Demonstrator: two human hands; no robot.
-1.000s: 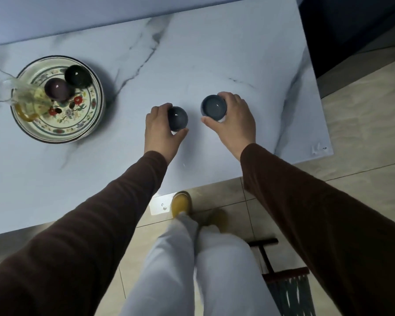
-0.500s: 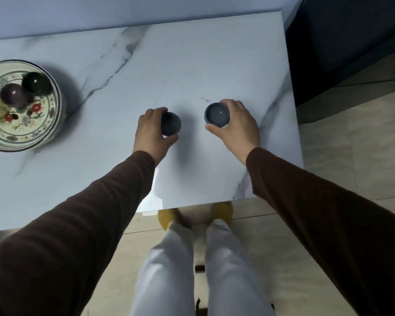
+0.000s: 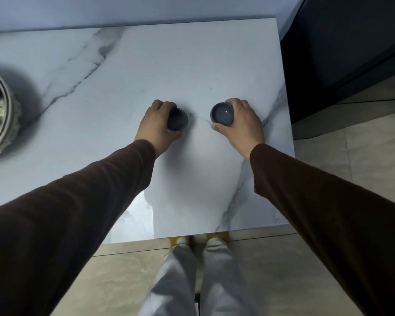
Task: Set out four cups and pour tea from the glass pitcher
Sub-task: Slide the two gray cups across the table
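Note:
Two small dark grey cups are out on the white marble table (image 3: 192, 65). My left hand (image 3: 156, 124) wraps around the left cup (image 3: 178, 120) from its left side. My right hand (image 3: 242, 125) grips the right cup (image 3: 222, 114) from its right side, and this cup's mouth faces up. Both cups are low on the table near its right end, about a hand's width apart. The glass pitcher is out of view.
A patterned plate (image 3: 0, 115) is cut off by the left edge, with a dark shape on it. The table's right edge borders a dark cabinet (image 3: 340, 42). Tiled floor (image 3: 363, 156) and my legs (image 3: 198, 281) lie below the front edge.
The view has swung right, so the plate with the other cups and the pitcher has slid almost out at the left. Both hands keep hold of their cups, side by side.

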